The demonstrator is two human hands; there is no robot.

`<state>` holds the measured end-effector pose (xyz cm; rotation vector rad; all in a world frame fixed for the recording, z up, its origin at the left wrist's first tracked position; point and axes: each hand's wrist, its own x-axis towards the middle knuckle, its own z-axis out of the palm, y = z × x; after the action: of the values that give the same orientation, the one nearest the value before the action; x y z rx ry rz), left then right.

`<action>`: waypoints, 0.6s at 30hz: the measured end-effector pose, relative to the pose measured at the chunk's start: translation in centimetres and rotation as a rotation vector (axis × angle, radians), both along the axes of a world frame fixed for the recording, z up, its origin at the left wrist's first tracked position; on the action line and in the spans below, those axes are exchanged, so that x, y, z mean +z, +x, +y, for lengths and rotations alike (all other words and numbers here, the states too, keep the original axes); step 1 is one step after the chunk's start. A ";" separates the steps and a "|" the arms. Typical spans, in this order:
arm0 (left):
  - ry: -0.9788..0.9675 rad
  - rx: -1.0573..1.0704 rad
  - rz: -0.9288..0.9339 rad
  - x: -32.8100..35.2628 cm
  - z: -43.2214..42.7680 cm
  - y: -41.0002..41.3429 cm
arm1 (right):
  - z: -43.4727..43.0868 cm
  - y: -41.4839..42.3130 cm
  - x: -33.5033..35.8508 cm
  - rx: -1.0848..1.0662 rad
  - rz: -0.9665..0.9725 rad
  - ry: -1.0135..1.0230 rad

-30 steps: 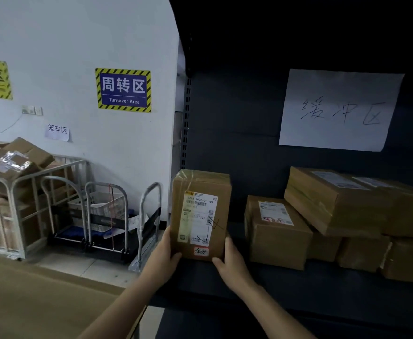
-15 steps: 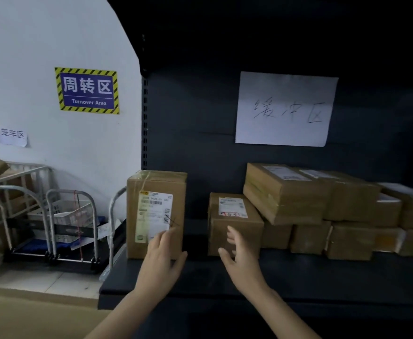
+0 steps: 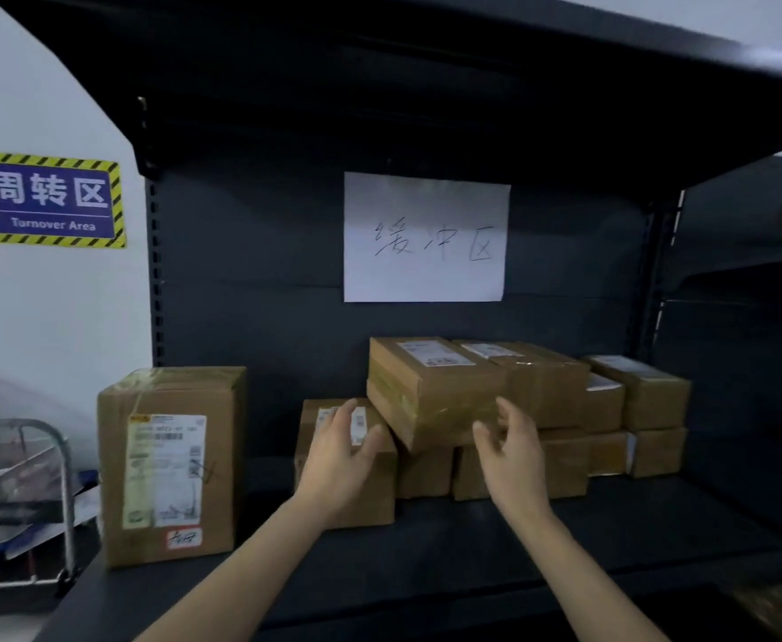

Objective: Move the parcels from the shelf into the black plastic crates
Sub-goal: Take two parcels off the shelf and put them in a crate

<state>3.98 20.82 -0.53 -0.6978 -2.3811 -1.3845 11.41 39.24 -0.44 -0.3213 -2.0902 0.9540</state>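
Note:
Several brown cardboard parcels sit on the dark shelf [image 3: 472, 549]. A tall parcel [image 3: 171, 465] with a white label stands upright at the shelf's left end, untouched. My left hand [image 3: 340, 449] rests with spread fingers on top of a small parcel [image 3: 370, 498] in the middle. Beside it, my right hand [image 3: 511, 449] hovers with relaxed fingers just in front of a tilted, taped parcel [image 3: 430, 391] that leans on the stack. More parcels [image 3: 639, 400] are piled behind and to the right. No black crate is in view.
A white paper sign [image 3: 423, 236] hangs on the shelf's back panel. An upper shelf board [image 3: 426, 62] overhangs the parcels. To the left are a white wall with a blue Turnover Area sign [image 3: 48, 199] and a metal trolley [image 3: 23, 502].
Both hands let go of the tall parcel, which now stands on the shelf's left end. They moved right to the middle parcels, and the view swung right and closer.

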 end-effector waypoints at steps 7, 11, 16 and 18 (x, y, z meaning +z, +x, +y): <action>0.315 -0.125 -0.572 4.7 6.9 -3.0 | 4.2 -2.7 2.6 0.127 -0.128 -0.371; 0.416 -0.093 -0.692 4.3 8.3 -3.4 | 4.0 -3.5 1.9 0.263 -0.126 -0.509; 0.326 -0.182 -0.500 2.0 7.8 -1.0 | 4.5 -2.4 0.2 0.297 -0.070 -0.576; 0.320 -0.249 -0.480 0.5 7.2 0.2 | 4.7 -1.9 -0.7 0.273 -0.060 -0.553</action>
<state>4.18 27.98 0.01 -0.6433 -2.3685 -2.1916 9.51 43.91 -1.14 -0.3496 -1.9207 1.7071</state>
